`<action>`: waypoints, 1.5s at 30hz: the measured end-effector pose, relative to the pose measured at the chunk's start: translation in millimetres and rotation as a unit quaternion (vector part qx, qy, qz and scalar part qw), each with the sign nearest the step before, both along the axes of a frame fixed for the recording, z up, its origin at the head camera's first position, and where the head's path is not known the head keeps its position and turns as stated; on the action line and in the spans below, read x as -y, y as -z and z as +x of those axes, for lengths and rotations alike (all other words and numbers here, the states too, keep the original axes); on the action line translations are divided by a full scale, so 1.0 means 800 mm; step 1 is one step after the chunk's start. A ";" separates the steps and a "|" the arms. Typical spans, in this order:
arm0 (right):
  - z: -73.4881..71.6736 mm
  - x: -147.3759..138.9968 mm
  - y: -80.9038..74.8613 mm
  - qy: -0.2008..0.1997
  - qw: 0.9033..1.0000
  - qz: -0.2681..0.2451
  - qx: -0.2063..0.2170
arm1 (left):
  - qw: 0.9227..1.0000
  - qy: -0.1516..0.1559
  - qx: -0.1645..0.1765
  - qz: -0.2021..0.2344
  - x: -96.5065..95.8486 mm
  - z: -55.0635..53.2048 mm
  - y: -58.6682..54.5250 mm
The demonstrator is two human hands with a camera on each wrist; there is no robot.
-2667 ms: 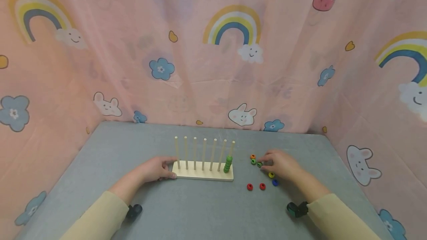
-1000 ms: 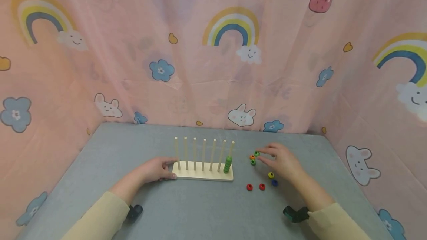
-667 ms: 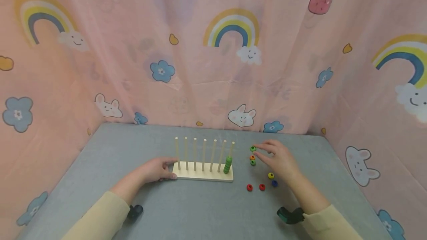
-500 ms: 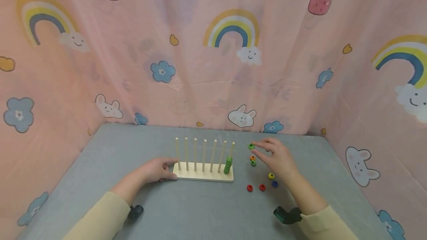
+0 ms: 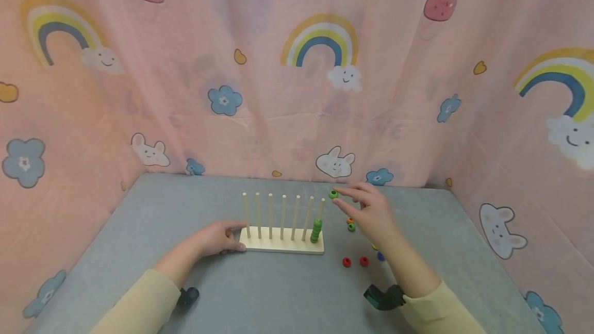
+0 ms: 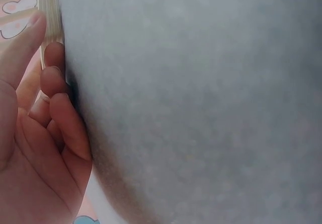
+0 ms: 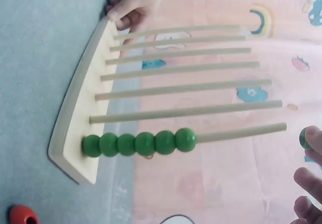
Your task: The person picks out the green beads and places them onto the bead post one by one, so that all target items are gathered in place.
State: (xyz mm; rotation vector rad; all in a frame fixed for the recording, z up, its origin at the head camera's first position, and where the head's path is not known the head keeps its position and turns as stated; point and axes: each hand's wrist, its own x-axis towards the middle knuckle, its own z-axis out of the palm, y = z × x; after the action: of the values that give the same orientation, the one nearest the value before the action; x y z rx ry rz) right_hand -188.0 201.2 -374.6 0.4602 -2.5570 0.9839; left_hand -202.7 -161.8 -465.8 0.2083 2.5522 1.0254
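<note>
A pale wooden rack (image 5: pixel 280 245) with a row of upright pegs stands on the grey table. Several green beads (image 7: pixel 146 144) are stacked on its rightmost peg; the other pegs are bare. My left hand (image 5: pixel 215 237) holds the rack's left end, its thumb at the front edge; the left wrist view shows fingers (image 6: pixel 54 80) against the wood. Between thumb and index finger, my right hand (image 5: pixel 371 213) pinches a green bead (image 5: pixel 333 194). That bead is in the air, just right of the rightmost peg's top and apart from it, its hole showing.
Right of the rack lie an orange bead (image 5: pixel 350 220), a green bead (image 5: pixel 351 227), two red beads, one nearer the rack (image 5: pixel 346 262), and a blue bead (image 5: pixel 381 256). My right forearm partly covers a yellow bead (image 5: pixel 375 247). A patterned pink curtain (image 5: pixel 260 138) hangs behind the table.
My right hand has taken a green bead from among the loose ones, lifted it and carried it left to beside the rightmost peg's top. The left hand keeps its place on the rack.
</note>
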 end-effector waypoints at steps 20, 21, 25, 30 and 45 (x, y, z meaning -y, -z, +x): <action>-0.004 0.023 0.015 -0.023 0.999 -0.027 0.025 | 1.000 0.002 -0.009 0.011 0.006 0.000 0.006; -0.004 0.024 0.016 -0.023 0.999 -0.025 0.029 | 1.000 0.001 -0.009 0.011 0.006 0.001 0.006; -0.003 0.025 0.019 -0.018 0.999 -0.016 0.048 | 1.000 -0.003 -0.009 0.009 0.006 0.003 0.005; -0.002 0.025 0.027 -0.014 0.998 -0.013 0.060 | 1.000 -0.004 -0.011 0.005 0.004 0.004 0.002; -0.003 0.024 0.067 0.004 0.991 -0.008 0.134 | 1.000 0.003 -0.007 0.005 0.001 0.002 -0.001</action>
State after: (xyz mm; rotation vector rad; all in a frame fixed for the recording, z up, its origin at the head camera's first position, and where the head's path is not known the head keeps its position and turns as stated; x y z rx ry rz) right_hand -190.4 182.2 -428.4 0.3334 -2.7817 1.1292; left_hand -201.5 -163.0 -464.8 0.2253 2.5572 1.0388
